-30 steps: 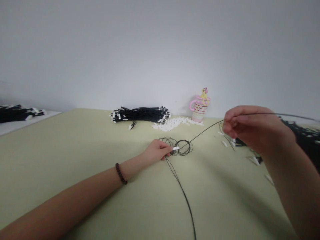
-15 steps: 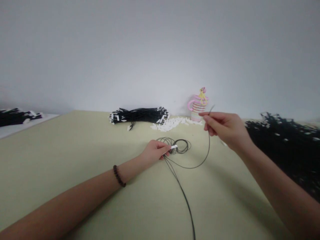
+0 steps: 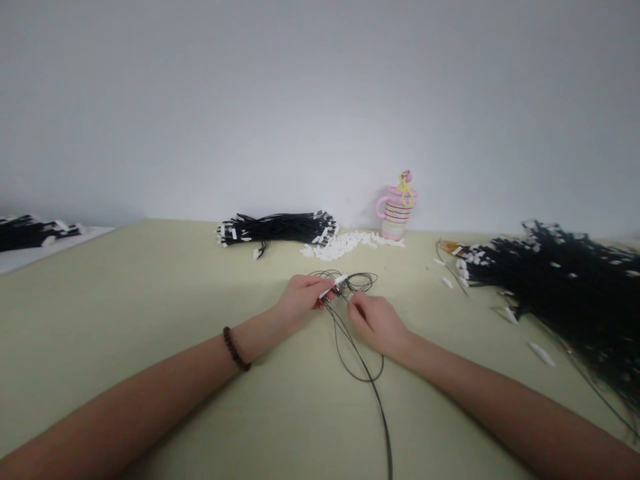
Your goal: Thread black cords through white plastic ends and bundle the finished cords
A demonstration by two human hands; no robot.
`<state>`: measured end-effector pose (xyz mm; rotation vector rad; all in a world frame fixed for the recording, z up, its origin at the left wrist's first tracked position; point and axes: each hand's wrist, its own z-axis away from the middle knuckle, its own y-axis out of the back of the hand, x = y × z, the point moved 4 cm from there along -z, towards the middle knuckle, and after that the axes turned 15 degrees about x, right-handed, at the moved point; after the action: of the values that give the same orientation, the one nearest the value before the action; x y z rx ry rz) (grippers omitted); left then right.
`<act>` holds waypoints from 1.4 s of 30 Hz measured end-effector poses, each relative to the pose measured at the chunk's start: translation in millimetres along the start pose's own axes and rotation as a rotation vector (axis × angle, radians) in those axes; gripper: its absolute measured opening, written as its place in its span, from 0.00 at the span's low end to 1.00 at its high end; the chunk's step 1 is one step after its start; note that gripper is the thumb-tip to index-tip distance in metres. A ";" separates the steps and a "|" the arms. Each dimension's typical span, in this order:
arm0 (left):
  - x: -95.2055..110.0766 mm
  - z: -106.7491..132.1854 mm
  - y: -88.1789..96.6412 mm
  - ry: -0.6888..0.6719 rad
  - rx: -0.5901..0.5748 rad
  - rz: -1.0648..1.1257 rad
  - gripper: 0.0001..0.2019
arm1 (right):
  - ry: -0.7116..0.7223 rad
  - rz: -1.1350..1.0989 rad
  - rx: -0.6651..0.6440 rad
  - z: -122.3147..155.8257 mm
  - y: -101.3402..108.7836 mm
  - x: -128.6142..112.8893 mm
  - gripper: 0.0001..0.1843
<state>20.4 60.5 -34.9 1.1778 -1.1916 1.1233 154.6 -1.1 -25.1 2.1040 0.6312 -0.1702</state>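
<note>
Near the middle of the table my left hand (image 3: 307, 297) pinches a slim white plastic piece (image 3: 341, 280) together with thin dark wires. Close beside it on the right, my right hand (image 3: 377, 323) is closed on a dark wire (image 3: 361, 381), which loops down below both hands. Its fingertips are partly hidden behind the knuckles. Loose coils of the same wire (image 3: 364, 283) lie just beyond the hands. A darker strand pair (image 3: 380, 407) runs from the left hand down past the bottom edge.
A black wire bundle (image 3: 280, 229) with white ends lies at the back, next to a heap of small white pieces (image 3: 340, 245). Behind stands a pink striped cup (image 3: 395, 215). A big black wire pile (image 3: 575, 287) covers the right side; another bundle (image 3: 30, 233) is far left.
My right hand has come down and left, bringing the wire's end from high on the right to beside my left hand. The left hand stays nearly in place, still holding the white piece.
</note>
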 end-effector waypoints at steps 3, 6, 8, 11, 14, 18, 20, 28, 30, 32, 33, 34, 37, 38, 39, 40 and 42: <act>1.0 1.8 -0.8 -0.011 -0.001 -0.019 0.15 | -0.003 0.052 -0.014 2.8 -2.7 -2.3 0.12; 1.5 2.2 -1.3 -0.015 -0.009 -0.024 0.15 | -0.002 0.082 -0.014 2.9 -4.1 -3.2 0.13; 1.2 1.8 -0.8 -0.022 -0.005 -0.038 0.15 | -0.004 0.085 -0.018 2.7 -4.7 -3.2 0.12; 1.0 1.7 -0.4 -0.040 -0.008 -0.065 0.16 | -0.011 0.075 -0.020 2.4 -4.7 -3.2 0.11; 1.8 2.6 -0.6 -0.048 -0.015 -0.069 0.16 | -0.006 0.064 -0.012 2.5 -4.2 -3.7 0.11; 3.2 3.4 -1.1 -0.054 -0.012 -0.066 0.16 | 0.003 0.075 -0.005 3.0 -3.7 -4.2 0.11; 3.6 3.6 -1.7 -0.054 -0.017 -0.060 0.15 | 0.003 0.082 -0.006 3.3 -3.4 -4.4 0.11; 3.3 3.6 -1.6 -0.051 -0.011 -0.083 0.15 | -0.002 0.099 -0.011 3.7 -3.4 -4.8 0.11; 3.5 3.3 -1.4 -0.062 -0.006 -0.094 0.16 | 0.000 0.097 -0.010 3.7 -3.6 -4.6 0.11; 3.8 3.3 -1.4 -0.065 -0.006 -0.096 0.16 | 0.003 0.099 -0.011 3.7 -3.6 -4.5 0.12; 3.8 3.4 -1.5 -0.062 -0.007 -0.095 0.16 | 0.003 0.101 -0.011 3.6 -3.5 -4.4 0.13; 3.9 3.4 -1.6 -0.058 -0.008 -0.092 0.16 | 0.002 0.104 -0.011 3.5 -3.4 -4.4 0.13; 3.8 3.5 -2.2 -0.051 -0.011 -0.092 0.16 | 0.001 0.114 -0.012 3.0 -2.8 -4.7 0.13; 3.7 3.4 -2.4 -0.054 -0.013 -0.093 0.15 | 0.001 0.116 -0.014 2.8 -2.9 -4.9 0.13; 3.6 3.3 -2.6 -0.060 -0.016 -0.096 0.15 | 0.000 0.118 -0.017 2.7 -3.0 -5.0 0.13; 3.4 3.2 -2.8 -0.067 -0.020 -0.101 0.15 | -0.002 0.121 -0.020 2.6 -3.2 -5.0 0.12; 3.0 3.2 -2.8 -0.083 -0.025 -0.114 0.15 | -0.001 0.125 -0.026 2.7 -3.7 -5.3 0.12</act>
<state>23.1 57.1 -32.1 1.2676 -1.1828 0.9797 148.5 -3.5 -27.6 2.1113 0.4963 -0.0923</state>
